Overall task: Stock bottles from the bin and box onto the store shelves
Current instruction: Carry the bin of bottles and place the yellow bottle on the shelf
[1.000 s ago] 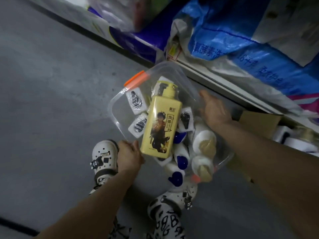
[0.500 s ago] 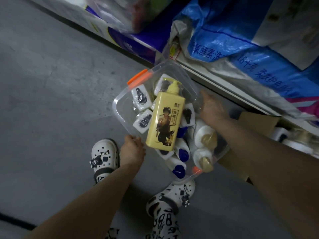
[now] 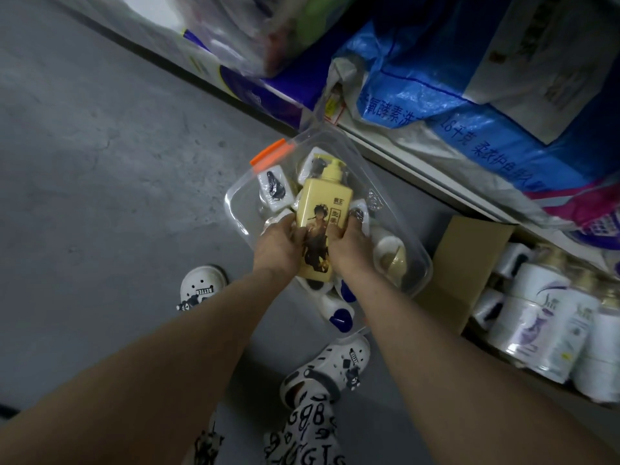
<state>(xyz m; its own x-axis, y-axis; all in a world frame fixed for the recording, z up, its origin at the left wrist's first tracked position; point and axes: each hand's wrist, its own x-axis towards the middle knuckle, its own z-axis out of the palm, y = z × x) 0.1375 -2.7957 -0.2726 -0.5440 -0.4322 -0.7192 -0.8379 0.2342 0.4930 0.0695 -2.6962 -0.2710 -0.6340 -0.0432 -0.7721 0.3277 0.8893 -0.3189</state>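
A clear plastic bin (image 3: 240, 214) with an orange clip sits on the grey floor against the shelf base. On top of its contents lies a yellow pump bottle (image 3: 323, 209) with a printed figure. My left hand (image 3: 280, 245) grips the bottle's left side and my right hand (image 3: 349, 245) grips its right side, fingers curled round the lower half. Under it lie several white bottles (image 3: 273, 191), some with blue caps (image 3: 340, 318), and white jars with tan lids (image 3: 391, 255).
An open cardboard box (image 3: 469, 250) stands right of the bin under the bottom shelf edge (image 3: 419, 177), with white canisters (image 3: 536, 317) beside it. Blue woven sacks (image 3: 453, 78) and wrapped packs fill the shelf above. My two white clogs (image 3: 201, 286) stand near the bin.
Both hands left the bin's rims and closed on the yellow bottle from either side. The bin now rests on the floor by the shelf.
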